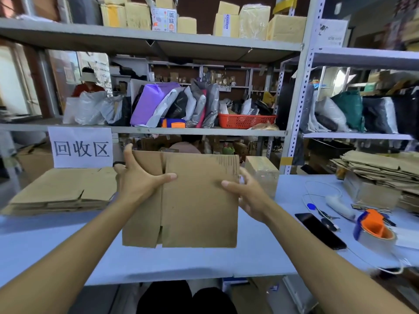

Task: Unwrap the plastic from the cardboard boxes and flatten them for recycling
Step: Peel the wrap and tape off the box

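Above the blue worktop [68,245], both hands clamp a flattened cardboard box [197,200]: left hand [138,180] at its ten o'clock corner, right hand [247,196] at three. The pile of flat boxes [63,191] lies at nine, nearer the left hand.

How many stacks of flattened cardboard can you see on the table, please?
2. One stack lies at the table's left, below the paper sign. The other stack is at the far right, partly out of frame. The hands hold one more flattened box.
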